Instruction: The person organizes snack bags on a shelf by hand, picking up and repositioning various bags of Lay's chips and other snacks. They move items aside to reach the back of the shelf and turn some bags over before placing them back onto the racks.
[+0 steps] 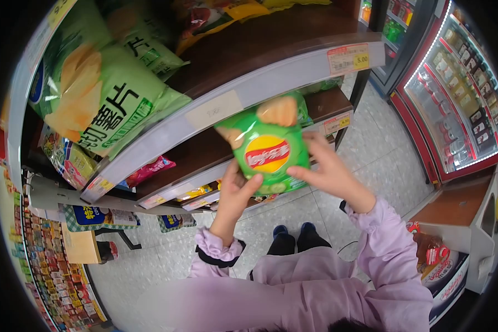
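Hands on one bag point(268, 149), both of them. Left hand point(235, 191) from below, closed on the bottom left corner, thumb laid across the front. Right hand point(329, 169) at the right edge, pinched it lightly, fingers half spread and partly behind the foil. Held upright in the air, label toward the camera, just in front of the middle shelf point(205, 146) and under the strip point(249, 94) of the shelf above, touching neither as far as could be seen.

Looked like the step at the shelf face itself: bag either on its way in or on its way out, and could not be told which from this alone. Called, in either case, for a level, steady grip and a clear path past the strip, with care not to crush the puffed foil or knock the neighbours.

Further out: big bags point(110, 105) of green crisps above on the left, a pink pack point(149, 169) lower down, a price tag point(348, 58) on the strip, a lit cooler point(454, 94) to the right, speckled floor point(371, 144) and dark shoes point(293, 232) below.

Hidden or unclear: the bag's back, the right fingertips, the depth of the shelf behind it. Small print on the tag mostly unreadable. Edges bent hard by the lens, corners black.
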Demonstrator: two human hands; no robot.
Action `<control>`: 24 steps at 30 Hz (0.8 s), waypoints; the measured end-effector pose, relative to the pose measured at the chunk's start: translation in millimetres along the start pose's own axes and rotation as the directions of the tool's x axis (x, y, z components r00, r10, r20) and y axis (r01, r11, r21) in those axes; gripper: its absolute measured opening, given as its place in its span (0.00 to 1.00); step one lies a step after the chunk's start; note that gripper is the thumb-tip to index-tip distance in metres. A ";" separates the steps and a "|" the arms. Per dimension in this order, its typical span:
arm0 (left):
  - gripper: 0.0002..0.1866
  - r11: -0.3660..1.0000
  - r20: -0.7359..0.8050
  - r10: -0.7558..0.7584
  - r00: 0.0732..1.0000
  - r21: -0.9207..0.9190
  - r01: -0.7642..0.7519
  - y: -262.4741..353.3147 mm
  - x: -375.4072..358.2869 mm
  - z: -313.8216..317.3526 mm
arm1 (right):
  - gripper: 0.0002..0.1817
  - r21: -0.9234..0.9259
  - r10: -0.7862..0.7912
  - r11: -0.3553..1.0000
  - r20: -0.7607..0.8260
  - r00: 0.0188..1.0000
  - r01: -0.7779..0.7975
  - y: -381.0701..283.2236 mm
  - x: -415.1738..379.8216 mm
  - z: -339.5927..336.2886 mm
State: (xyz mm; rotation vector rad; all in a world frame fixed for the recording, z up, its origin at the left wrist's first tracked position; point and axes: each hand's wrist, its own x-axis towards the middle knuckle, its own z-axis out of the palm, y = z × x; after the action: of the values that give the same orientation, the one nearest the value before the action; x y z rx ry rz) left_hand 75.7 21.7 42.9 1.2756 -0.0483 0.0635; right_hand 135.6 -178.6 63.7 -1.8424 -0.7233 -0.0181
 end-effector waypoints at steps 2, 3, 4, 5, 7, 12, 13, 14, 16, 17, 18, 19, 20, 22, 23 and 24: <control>0.29 0.998 -0.022 -0.042 0.999 -0.039 0.041 -9.2 -10.4 -16.1 | 0.27 0.028 0.027 0.999 0.053 0.998 -0.029 -4.7 -3.7 9.1; 0.29 0.998 -0.017 -0.047 0.999 -0.039 0.047 -7.7 -12.7 -19.2 | 0.26 0.001 -0.010 1.000 0.082 0.997 0.010 -6.7 -3.3 13.8; 0.29 0.998 -0.028 -0.054 0.998 -0.045 0.053 -5.5 -14.5 -21.9 | 0.26 -0.024 -0.049 0.998 0.115 0.992 0.052 -8.0 -2.5 16.9; 0.29 0.997 -0.042 -0.059 0.997 -0.050 0.057 -3.0 -15.4 -24.3 | 0.26 -0.023 -0.049 0.998 0.114 0.992 0.052 -9.2 -1.4 18.2; 0.29 0.998 -0.048 -0.056 0.997 -0.026 0.054 1.6 -15.0 -26.1 | 0.26 0.002 0.024 1.000 0.173 0.985 -0.025 -12.2 1.8 20.2; 0.27 0.999 -0.024 -0.027 0.999 -0.048 0.026 4.7 -5.6 -24.7 | 0.25 0.020 -0.007 1.000 0.035 0.999 0.006 -8.5 5.1 24.6; 0.27 0.999 -0.026 -0.024 0.999 -0.047 0.023 4.9 -1.9 -22.3 | 0.25 0.006 0.004 1.000 -0.006 1.000 -0.004 -6.1 5.1 23.1; 0.27 0.999 -0.008 -0.007 1.000 -0.045 0.007 4.9 2.0 -18.3 | 0.25 0.006 0.001 1.000 -0.004 1.000 0.000 -5.5 5.7 19.7; 0.26 0.999 0.008 0.021 1.000 -0.036 -0.021 3.2 11.2 -10.8 | 0.26 -0.152 -0.068 0.987 -0.104 0.992 0.052 -4.4 8.0 10.9; 0.26 0.999 0.004 0.026 1.000 -0.037 -0.026 5.3 16.3 -5.1 | 0.26 -0.152 -0.072 0.987 -0.099 0.992 0.057 -1.7 9.8 7.7; 0.26 0.999 0.016 0.038 0.999 0.017 -0.038 10.9 21.8 2.6 | 0.27 -0.176 -0.082 0.983 -0.155 0.985 0.055 1.8 12.2 4.4; 0.26 0.996 0.029 0.049 0.998 0.071 -0.051 14.3 28.0 7.6 | 0.28 -0.199 -0.093 0.979 -0.210 0.973 0.051 4.7 15.1 0.6; 0.27 0.986 0.020 0.087 0.996 0.138 -0.089 8.4 35.9 5.5 | 0.28 -0.143 -0.071 0.989 -0.186 0.980 0.045 5.3 19.5 -5.0; 0.28 0.967 0.024 0.123 0.992 0.220 -0.125 6.9 47.2 5.7 | 0.27 -0.060 -0.052 0.997 -0.168 0.984 0.042 8.5 25.9 -10.4; 0.29 0.941 0.033 0.152 0.988 0.301 -0.155 7.1 52.1 6.8 | 0.26 0.024 -0.029 0.999 -0.152 0.988 0.033 11.2 29.0 -13.1; 0.30 0.936 0.045 0.188 0.981 0.293 -0.193 9.5 55.4 10.1 | 0.27 -0.042 -0.067 0.997 -0.129 0.989 0.062 14.8 32.7 -15.3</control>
State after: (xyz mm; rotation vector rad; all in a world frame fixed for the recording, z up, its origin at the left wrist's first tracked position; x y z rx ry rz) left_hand 130.3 15.9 58.9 1.5699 -0.1829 0.2346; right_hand 174.3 -179.7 68.5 -1.8347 -0.6950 -0.1943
